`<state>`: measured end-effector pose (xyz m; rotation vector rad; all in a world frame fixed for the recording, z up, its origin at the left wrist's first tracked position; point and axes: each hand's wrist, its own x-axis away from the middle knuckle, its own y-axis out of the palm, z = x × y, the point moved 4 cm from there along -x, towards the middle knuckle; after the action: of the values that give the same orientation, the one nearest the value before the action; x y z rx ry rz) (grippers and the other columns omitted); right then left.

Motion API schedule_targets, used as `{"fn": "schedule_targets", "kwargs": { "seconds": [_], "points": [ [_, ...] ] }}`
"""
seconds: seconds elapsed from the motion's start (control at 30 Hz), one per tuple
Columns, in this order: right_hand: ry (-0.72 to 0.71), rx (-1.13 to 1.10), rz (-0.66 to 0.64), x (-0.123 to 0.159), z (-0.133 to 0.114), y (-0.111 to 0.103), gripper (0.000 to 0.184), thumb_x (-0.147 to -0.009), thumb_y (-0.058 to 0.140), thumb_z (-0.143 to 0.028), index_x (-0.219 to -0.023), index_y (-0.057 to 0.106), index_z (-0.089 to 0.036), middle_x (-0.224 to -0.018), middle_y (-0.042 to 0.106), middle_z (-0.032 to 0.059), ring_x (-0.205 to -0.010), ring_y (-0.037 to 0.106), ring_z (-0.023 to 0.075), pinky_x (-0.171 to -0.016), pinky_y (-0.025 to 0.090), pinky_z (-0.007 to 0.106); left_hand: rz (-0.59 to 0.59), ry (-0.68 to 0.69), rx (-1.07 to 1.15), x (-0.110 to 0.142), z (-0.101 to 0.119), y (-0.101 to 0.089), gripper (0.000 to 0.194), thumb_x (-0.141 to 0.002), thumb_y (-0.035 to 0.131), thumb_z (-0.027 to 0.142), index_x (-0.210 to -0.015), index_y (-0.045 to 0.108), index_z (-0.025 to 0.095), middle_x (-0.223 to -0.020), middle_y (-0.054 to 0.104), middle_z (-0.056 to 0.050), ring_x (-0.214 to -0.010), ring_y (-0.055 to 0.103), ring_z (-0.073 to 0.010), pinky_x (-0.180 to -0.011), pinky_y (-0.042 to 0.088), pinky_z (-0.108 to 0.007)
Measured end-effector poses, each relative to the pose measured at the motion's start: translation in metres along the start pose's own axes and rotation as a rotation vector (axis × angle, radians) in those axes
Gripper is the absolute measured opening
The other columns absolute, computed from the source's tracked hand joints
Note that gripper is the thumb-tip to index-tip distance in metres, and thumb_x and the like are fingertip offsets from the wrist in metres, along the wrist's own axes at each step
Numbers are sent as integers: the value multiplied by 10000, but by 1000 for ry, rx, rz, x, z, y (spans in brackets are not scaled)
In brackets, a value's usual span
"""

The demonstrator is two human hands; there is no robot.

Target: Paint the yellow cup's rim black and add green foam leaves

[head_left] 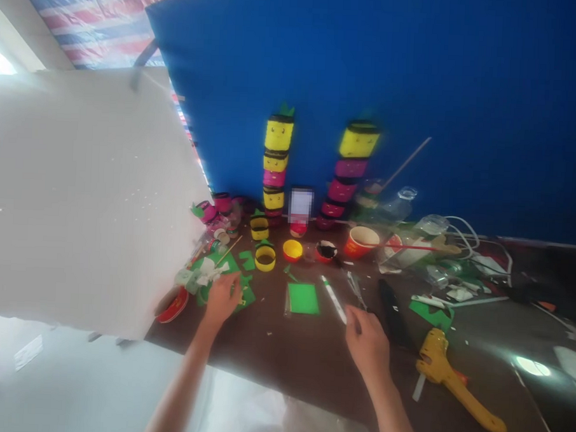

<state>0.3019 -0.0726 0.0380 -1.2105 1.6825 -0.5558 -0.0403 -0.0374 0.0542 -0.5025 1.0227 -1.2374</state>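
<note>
My left hand (223, 297) is over green sheets (249, 297), beside a crumpled white tissue (210, 271); its fingers point down and are blurred. The fingers of my right hand (368, 340) are curled in, and anything between them is hidden. A slim white stick with a green band (333, 297) reaches to these fingertips; whether it is gripped I cannot tell. Just beyond lie scissors (356, 288). Between my hands a bright green square (304, 298) lies flat. Farther back stand a yellow ring with a black rim (265, 258) and a small yellow cup (293, 250).
Two stacks of yellow and pink rings, the left stack (276, 161) and the right stack (350, 168), stand against a blue board (418, 75). A yellow glue gun (453, 376) lies at right. Red paper cup (362, 243), red bowl (173, 304) and clear bottles surround the work area.
</note>
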Motion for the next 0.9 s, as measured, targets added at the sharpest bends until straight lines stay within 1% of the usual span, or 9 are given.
{"fn": "schedule_targets", "kwargs": {
  "seconds": [0.07, 0.17, 0.27, 0.37, 0.47, 0.6, 0.7, 0.8, 0.9],
  "points": [
    [-74, -57, -39, 1, -6, 3, 282, -875, 358, -242, -1003, 606, -200, -888, 662, 94, -857, 590, 232, -798, 468, 371, -46, -5, -28, 3, -10, -7, 317, -796, 419, 125, -1038, 612, 197, -983, 659, -55, -920, 595, -189, -833, 476, -343],
    [-187, -106, -138, -1, -17, 13, 304, -868, 403, -272, -1103, 580, -199, -1022, 646, 99, -983, 567, 240, -864, 457, 393, -87, 22, -50, 11, -21, -17, 327, -787, 427, 103, -1039, 613, 198, -1032, 639, -54, -980, 572, -183, -886, 461, -339],
    [-287, -86, -239, -4, -25, 26, 367, -846, 458, -313, -1186, 545, -205, -1185, 595, 95, -1128, 508, 260, -923, 430, 427, -135, 72, -70, 20, -23, -22, 296, -808, 462, 133, -1056, 604, 209, -1059, 619, -48, -1008, 553, -169, -916, 449, -323],
    [-354, -33, -306, -4, -28, 39, 388, -834, 476, -306, -1205, 538, -210, -1226, 585, 86, -1204, 457, 280, -939, 404, 469, -210, 143, -92, 26, -22, -20, 286, -822, 514, 187, -1095, 586, 231, -1091, 604, -36, -1043, 533, -161, -946, 431, -318],
    [-348, -15, -309, -2, -26, 46, 366, -845, 452, -301, -1188, 551, -218, -1166, 626, 95, -1193, 479, 275, -950, 377, 496, -298, 208, -132, 28, -23, -16, 257, -845, 507, 219, -1085, 593, 244, -1117, 600, -24, -1073, 518, -157, -963, 417, -319],
    [-339, -18, -298, 1, -24, 47, 347, -860, 432, -319, -1166, 559, -216, -1147, 637, 98, -1183, 494, 268, -960, 368, 489, -379, 287, -236, 27, -24, -11, 250, -893, 406, 212, -1007, 629, 221, -1060, 612, -49, -1048, 528, -175, -936, 423, -352],
    [-332, -36, -289, 2, -23, 44, 340, -862, 428, -323, -1157, 564, -223, -1140, 640, 92, -1174, 502, 258, -964, 370, 476, -418, 345, -273, 25, -20, -7, 246, -898, 401, 235, -949, 640, 215, -968, 612, -59, -1015, 535, -190, -910, 424, -365],
    [-326, -52, -270, 2, -21, 41, 339, -859, 432, -318, -1157, 566, -226, -1128, 644, 89, -1165, 511, 252, -964, 375, 473, -445, 413, -285, 23, -13, -4, 237, -901, 398, 242, -951, 628, 218, -963, 600, -63, -1002, 537, -192, -890, 421, -360],
    [-325, -53, -268, 4, -20, 41, 333, -860, 434, -315, -1152, 568, -227, -1124, 646, 86, -1156, 518, 252, -963, 379, 480, -441, 457, -311, 21, -8, 0, 218, -896, 412, 256, -937, 621, 210, -923, 592, -67, -945, 555, -189, -835, 427, -339]
  ]
}}
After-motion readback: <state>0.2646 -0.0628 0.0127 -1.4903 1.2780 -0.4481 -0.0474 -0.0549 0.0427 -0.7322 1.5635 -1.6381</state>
